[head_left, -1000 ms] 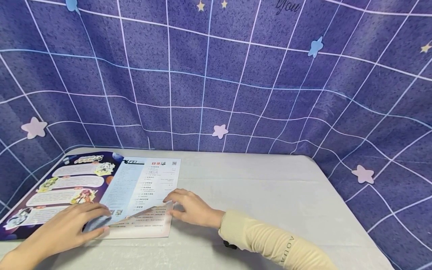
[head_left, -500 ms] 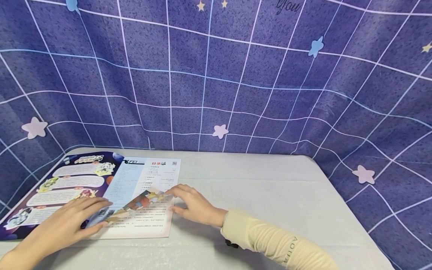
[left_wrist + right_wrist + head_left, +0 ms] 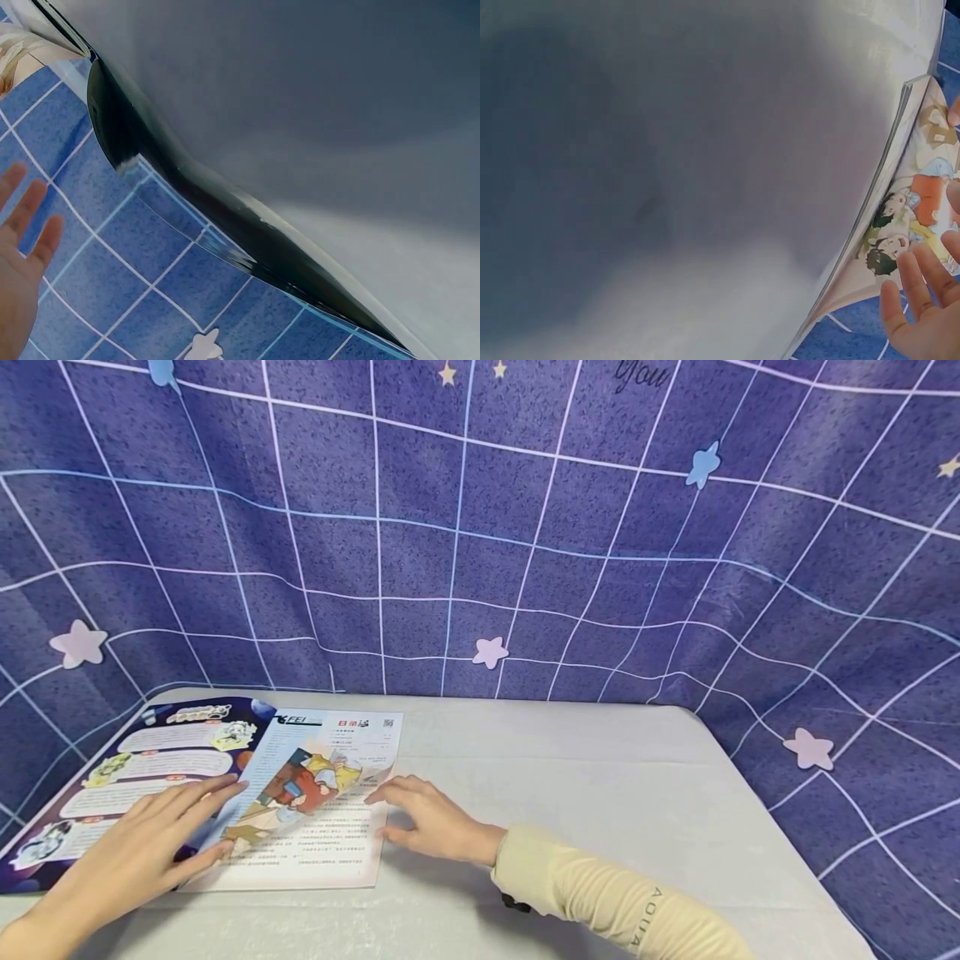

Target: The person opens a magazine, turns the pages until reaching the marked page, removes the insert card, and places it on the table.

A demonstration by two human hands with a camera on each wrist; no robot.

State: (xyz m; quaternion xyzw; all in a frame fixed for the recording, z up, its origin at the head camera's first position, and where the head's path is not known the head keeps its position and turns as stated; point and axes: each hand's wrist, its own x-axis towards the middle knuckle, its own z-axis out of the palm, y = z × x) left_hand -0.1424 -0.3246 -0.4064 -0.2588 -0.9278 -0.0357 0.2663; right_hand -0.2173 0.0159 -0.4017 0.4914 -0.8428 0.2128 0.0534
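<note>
An open magazine (image 3: 352,852) lies on the table's left side in the head view. Its contents page (image 3: 360,735) is curled up from the lower right, baring a colourful illustration (image 3: 300,789) on the underside and printed text beneath. My left hand (image 3: 153,835) lies over the lower middle of the magazine, fingers extended, thumb by the curled page. At the right edge, my right hand (image 3: 435,818) has its fingertips by the lifted page; whether they touch it is unclear. The right wrist view shows that hand (image 3: 930,322) with spread fingers beside the illustrated sheet (image 3: 922,202).
A pale cloth covers the table (image 3: 570,810), which stretches right of the magazine. Behind it hangs a purple-blue curtain (image 3: 420,552) with grid lines and stars. The left-hand page (image 3: 176,764) is dark with cartoon figures.
The contents page has curled further up and left, showing much more of its illustrated underside and the text below. My left hand has shifted slightly; the right hand moved only a little.
</note>
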